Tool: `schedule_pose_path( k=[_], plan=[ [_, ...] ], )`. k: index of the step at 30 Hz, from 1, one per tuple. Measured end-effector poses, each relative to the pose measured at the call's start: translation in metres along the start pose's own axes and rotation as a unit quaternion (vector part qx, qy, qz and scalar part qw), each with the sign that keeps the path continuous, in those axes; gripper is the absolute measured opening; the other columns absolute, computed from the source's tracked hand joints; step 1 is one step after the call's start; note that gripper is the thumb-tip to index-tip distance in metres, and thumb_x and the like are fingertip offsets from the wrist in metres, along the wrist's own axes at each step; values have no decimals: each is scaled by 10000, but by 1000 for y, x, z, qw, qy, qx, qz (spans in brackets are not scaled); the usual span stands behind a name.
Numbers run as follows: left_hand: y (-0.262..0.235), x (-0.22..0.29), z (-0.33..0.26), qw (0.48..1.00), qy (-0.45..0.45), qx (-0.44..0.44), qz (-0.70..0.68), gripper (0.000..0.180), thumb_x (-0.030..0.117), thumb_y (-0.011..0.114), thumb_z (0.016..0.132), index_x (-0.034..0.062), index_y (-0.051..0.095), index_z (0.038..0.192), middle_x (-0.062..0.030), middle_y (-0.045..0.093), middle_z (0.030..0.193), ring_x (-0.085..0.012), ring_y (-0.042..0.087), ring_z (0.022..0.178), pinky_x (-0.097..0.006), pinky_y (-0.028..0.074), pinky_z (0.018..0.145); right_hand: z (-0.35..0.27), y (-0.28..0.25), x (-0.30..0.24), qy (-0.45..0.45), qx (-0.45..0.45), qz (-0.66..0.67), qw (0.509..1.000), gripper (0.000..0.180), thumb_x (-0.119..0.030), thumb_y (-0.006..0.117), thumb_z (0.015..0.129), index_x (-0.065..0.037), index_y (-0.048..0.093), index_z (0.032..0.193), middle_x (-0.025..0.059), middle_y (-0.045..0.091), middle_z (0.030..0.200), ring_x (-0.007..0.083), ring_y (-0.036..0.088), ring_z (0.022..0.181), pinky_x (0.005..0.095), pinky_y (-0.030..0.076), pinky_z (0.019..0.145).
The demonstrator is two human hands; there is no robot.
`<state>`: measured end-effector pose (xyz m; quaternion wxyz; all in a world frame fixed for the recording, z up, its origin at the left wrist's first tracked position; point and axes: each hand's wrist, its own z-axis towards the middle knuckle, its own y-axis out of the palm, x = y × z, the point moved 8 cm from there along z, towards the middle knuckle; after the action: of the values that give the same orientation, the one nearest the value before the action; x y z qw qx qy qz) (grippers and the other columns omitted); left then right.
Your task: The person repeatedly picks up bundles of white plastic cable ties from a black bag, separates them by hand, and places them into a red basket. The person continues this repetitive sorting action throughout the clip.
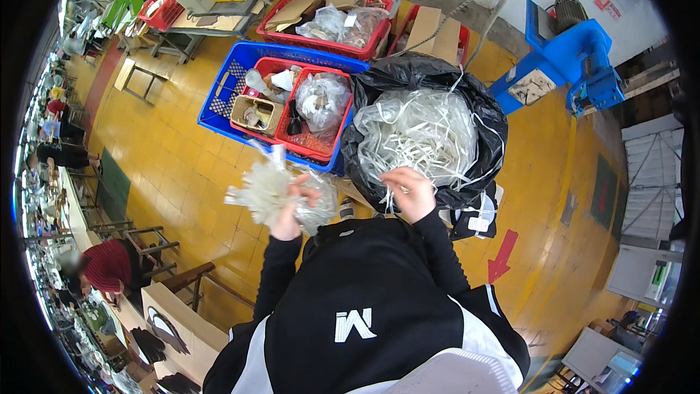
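My left hand (293,208) is closed round a bunch of whitish translucent strips (262,188) that fan out toward the left. A crumpled clear plastic bag (319,201) hangs beside that hand. Over the near rim of a large black plastic bag (481,113), my right hand (410,191) has its fingers bent together in a pinch; what is between them is too small to make out. Inside the black bag lies a clear plastic liner (379,117) with a tangled heap of thin white strips (430,149).
Left of the bag, a blue crate (215,106) holds red baskets (324,147) with bagged parts. Another red crate (364,51) stands behind. A blue machine (561,55) is at the far right, and ropes (490,11) hang above the bag. People sit at benches far left.
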<state>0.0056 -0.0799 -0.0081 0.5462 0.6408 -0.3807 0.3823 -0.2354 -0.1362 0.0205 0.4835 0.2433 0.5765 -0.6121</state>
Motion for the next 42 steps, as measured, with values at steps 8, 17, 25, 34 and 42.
schedule_pose_path(
  k=[8,17,25,34,42],
  plan=[
    [36,-14,-1,992,-12,-101,75,371,324,557,888,15,578,1091,-56,594,920,-98,527,722,-238,424,632,11,22,-113,-210,-91,132,964,278,-11,680,700,-63,654,972,77,627,940,243,588,894,341,434,805],
    [-60,139,-27,971,238,2,-17,198,183,622,818,132,463,712,-6,503,664,-129,448,551,-298,438,596,-18,98,16,82,-321,-2,944,424,-231,640,806,-85,544,1192,144,549,1182,248,524,1104,369,404,930],
    [-188,320,-340,396,800,447,61,316,403,503,852,161,523,651,47,525,580,-128,561,662,-375,454,722,-42,76,56,45,-254,102,961,341,-212,641,817,-65,591,1120,128,585,1116,274,542,1080,338,421,916],
    [-154,284,-215,613,511,566,206,416,434,369,949,41,501,927,-129,522,1147,-231,513,1039,-394,408,940,11,29,279,370,-113,-257,886,191,-267,650,740,-110,700,836,147,621,939,324,608,858,417,487,790],
    [-122,127,-76,905,262,334,8,151,143,618,838,77,572,965,-21,563,824,-152,549,781,-309,459,787,39,-5,40,25,58,-26,998,86,-98,630,800,-13,618,804,88,571,724,190,570,636,281,443,603]
  ],
)
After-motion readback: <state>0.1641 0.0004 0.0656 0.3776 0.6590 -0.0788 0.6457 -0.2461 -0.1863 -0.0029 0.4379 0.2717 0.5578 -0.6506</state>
